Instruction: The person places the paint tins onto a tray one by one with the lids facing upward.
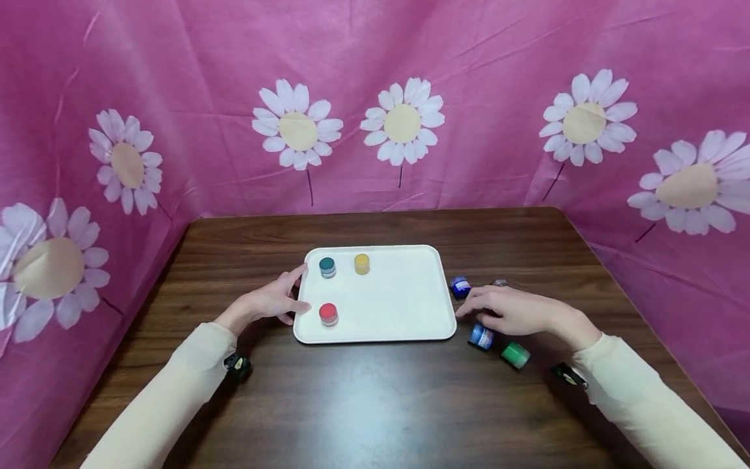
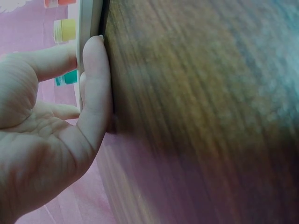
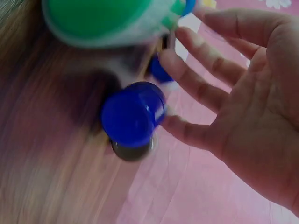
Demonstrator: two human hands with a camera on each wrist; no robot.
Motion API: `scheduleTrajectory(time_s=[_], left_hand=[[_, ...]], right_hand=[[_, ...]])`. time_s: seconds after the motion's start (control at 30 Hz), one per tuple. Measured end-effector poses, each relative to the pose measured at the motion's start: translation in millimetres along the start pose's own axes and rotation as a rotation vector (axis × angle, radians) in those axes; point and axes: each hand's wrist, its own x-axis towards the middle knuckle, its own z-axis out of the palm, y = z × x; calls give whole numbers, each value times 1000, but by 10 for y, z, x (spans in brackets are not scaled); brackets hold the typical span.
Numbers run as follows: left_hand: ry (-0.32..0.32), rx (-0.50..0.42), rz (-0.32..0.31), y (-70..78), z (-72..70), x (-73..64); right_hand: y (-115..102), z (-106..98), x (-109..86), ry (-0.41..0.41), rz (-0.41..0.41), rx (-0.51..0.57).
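Observation:
A white rectangular tray (image 1: pixel 398 293) lies on the table, carrying a dark teal paint jar (image 1: pixel 327 268), a yellow jar (image 1: pixel 361 264) and a red jar (image 1: pixel 329 314). My left hand (image 1: pixel 272 299) grips the tray's left edge, thumb over the rim and fingers along its outer side, as the left wrist view shows. At the tray's right edge, my right hand (image 1: pixel 518 311) reaches with loosely bent fingers and holds nothing. Around it lie a dark blue jar (image 1: pixel 460 286), a lighter blue jar (image 1: pixel 482 337) and a green jar (image 1: pixel 515 355). Another jar (image 1: pixel 499 283) is mostly hidden behind the hand.
Brown wood-grain table (image 1: pixel 363 404) extends under everything. A pink cloth (image 1: pixel 469 130) with white daisies hangs behind it and at both sides. In the right wrist view, the green jar (image 3: pixel 98 18) and a blue jar (image 3: pixel 131 116) appear close and blurred.

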Motion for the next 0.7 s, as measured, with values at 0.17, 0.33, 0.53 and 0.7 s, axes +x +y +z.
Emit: scheduleTrajectory(time_s=[0.17,0.33,0.53,0.7], left_hand=[[0,3,0,-7,-2,13],[-4,-1,1,-12,-11,13],[2,3,16,-3,-16,11],[4,4,14,-20,-10,0]], right_hand=[[28,-33,-137,-42,87,-27],[103,5,-166,-32,57,-89],[208,61,-120,34,2,-106],[217,64,-108,8,33,-84]])
